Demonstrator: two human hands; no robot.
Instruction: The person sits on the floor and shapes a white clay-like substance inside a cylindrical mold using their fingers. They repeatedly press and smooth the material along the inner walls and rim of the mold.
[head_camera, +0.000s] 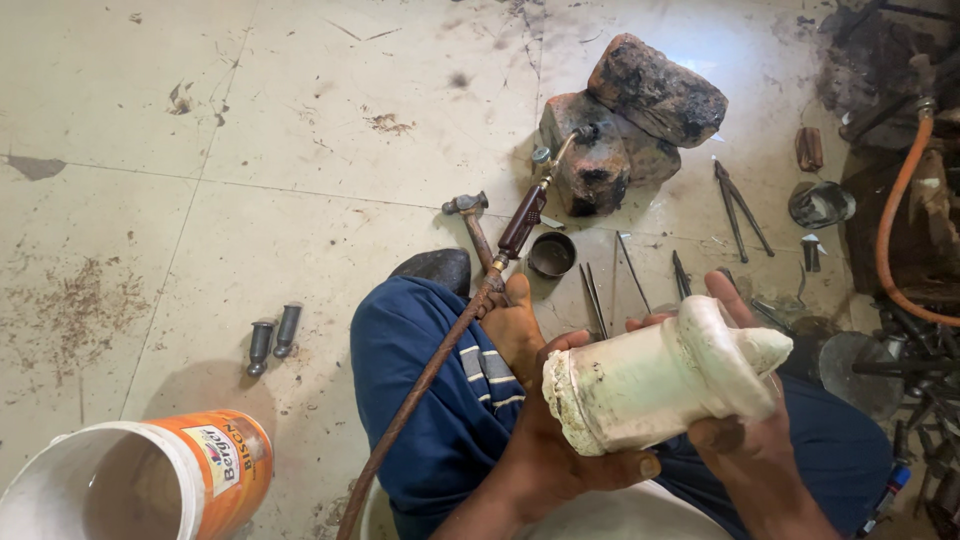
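Head view: a person sits on the floor (250, 150) with legs folded, both hands raised over the lap.
White mould block: a chalky, flared plaster-like piece (660, 375) lies on its side at about 4 o'clock in the frame, clear of the floor, its rough broken end turned toward the camera, seemingly so that face can be looked over.
Left hand: left hand (555, 440) cups the block from below at its rough end, fingers curled half closed, thumb laid along the underside.
Right hand: right hand (745, 430) grips the flared end, fingers wrapped over the top and part hidden behind the block; closed on it as far as can be seen.
Torch and hose: a brown-handled torch (522, 222) rests across the knee, nozzle aimed at the scorched bricks (625, 125) at 1 o'clock, hose (420, 385) trailing toward 6 o'clock.
Hammer: hammer (470, 215) lies just beside the torch.
Small cup: dark metal cup (552, 253) stands near the bricks.
Hand tools: tongs (738, 205) and thin rods (592, 298) lie spread at 2 to 3 o'clock, within reach.
Bucket: orange-and-white bucket (150, 480) stands at 8 o'clock.
Two metal pieces: short dark cylinders (273, 335) lie together at 9 o'clock, well apart from the hands.
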